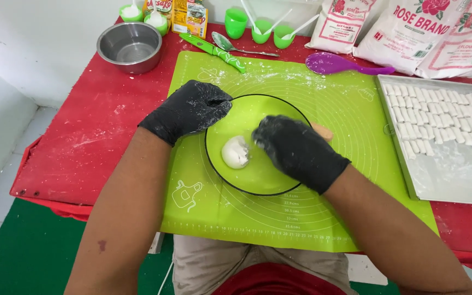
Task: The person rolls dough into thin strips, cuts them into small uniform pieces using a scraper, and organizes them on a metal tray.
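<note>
Pressing a soft white dough ball [235, 151] on the green plate [247, 114] with the right hand [296, 150], fingers curled. Steadying the plate rim with the clenched left hand [192, 109]. Probably sticky; cupping underneath seeming safest.

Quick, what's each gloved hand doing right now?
Left hand: curled shut, resting on the plate's rim, holding nothing visible.
Right hand: curled beside the dough ball; grip unclear.

Black gloves, bare forearms

The left hand [189, 109] and right hand [299, 150] each wear a black disposable glove dusted with white flour, ending at the wrist. Forearms are uncovered, with no sleeves in view. Below them show beige shorts and a red shirt hem.
</note>
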